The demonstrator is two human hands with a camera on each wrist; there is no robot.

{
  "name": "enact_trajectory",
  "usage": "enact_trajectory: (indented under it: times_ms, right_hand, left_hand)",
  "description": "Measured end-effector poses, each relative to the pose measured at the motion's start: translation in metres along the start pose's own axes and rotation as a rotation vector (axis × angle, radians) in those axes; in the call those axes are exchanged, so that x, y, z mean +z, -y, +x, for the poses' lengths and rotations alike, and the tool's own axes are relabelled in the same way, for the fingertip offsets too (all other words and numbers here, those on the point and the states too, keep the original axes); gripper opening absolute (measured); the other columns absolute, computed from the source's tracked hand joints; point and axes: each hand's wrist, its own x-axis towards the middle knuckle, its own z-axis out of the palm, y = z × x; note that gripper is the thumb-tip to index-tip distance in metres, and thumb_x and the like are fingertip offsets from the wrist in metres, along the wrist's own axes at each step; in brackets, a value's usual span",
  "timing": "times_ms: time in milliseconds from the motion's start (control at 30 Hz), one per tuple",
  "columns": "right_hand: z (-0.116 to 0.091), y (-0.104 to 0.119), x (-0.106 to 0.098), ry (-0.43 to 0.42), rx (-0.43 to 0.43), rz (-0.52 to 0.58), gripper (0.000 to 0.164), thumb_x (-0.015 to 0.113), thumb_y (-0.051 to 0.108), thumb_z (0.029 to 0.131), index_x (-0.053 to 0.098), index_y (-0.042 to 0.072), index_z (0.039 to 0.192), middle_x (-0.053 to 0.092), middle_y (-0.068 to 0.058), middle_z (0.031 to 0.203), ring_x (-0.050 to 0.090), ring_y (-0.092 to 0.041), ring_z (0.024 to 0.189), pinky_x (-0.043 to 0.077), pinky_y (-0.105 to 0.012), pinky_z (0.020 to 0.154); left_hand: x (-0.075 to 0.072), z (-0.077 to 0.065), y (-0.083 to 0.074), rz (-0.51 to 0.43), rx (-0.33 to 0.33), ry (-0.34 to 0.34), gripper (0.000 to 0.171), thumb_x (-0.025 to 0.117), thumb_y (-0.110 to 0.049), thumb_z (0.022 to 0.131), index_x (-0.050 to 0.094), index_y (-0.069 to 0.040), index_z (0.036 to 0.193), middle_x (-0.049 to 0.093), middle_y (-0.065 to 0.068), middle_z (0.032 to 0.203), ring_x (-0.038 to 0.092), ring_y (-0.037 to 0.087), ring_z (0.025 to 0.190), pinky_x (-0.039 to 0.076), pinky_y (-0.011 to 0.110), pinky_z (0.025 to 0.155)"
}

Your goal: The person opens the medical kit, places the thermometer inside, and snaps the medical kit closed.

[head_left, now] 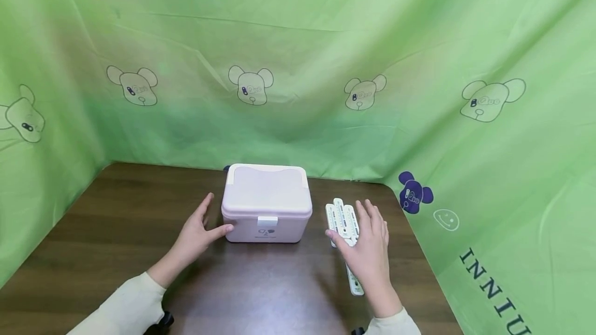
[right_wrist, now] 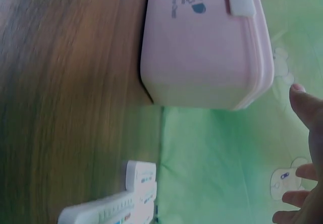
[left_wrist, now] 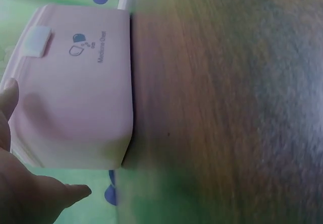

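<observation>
A pale pink medicine chest (head_left: 267, 195) stands on the table with its lid down and its white latch (head_left: 267, 222) facing me. My left hand (head_left: 193, 234) is at its left side, fingers spread and thumb by the front left corner; whether the thumb touches it I cannot tell. To the right of the chest lie several white strips with printed scales (head_left: 340, 217), like flat thermometers, bunched together. One strip (head_left: 354, 279) extends toward me. My right hand (head_left: 370, 255) hovers over them with fingers extended, hiding part of the bunch. In the right wrist view that hand appears apart from the strips (right_wrist: 121, 211).
The brown wooden table (head_left: 261, 293) has rounded far corners. Green fabric (head_left: 298, 128) with printed bear heads hangs behind it and along both sides, close to the table's edges.
</observation>
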Motion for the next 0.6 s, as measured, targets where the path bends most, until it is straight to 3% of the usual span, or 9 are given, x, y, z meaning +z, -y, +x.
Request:
enact_trajectory:
  times_ms: [200,400,600]
  right_hand:
    - [-0.004,0.013,0.009,-0.012,0.011,0.045,0.101,0.090,0.050,0.073,0.045,0.008,0.153,0.036,-0.018,0.161,0.031,-0.042,0.148,0.021,-0.062,0.119]
    - [-0.008,0.027,0.018,-0.029,0.012,0.100,0.097,0.092,0.044,0.073,0.047,0.009,0.151,0.039,-0.016,0.159,0.035,-0.039,0.146,0.025,-0.059,0.117]
    - [-0.013,0.041,0.028,-0.057,0.014,0.134,0.092,0.093,0.039,0.073,0.051,0.007,0.149,0.042,-0.015,0.157,0.037,-0.041,0.144,0.030,-0.060,0.113]
  left_hand:
    - [0.012,0.002,-0.001,-0.006,-0.016,0.005,0.114,0.087,-0.036,0.083,0.014,0.001,0.163,0.018,0.020,0.169,0.020,0.035,0.155,0.026,0.049,0.122]
    - [0.020,0.002,-0.001,-0.020,-0.040,-0.068,0.115,0.089,-0.038,0.080,0.018,-0.005,0.164,0.018,0.014,0.170,0.023,0.036,0.154,0.028,0.048,0.121]
    - [0.025,0.006,-0.001,-0.054,-0.037,-0.098,0.113,0.090,-0.036,0.080,0.020,-0.004,0.163,0.021,0.013,0.170,0.023,0.035,0.155,0.025,0.046,0.123]
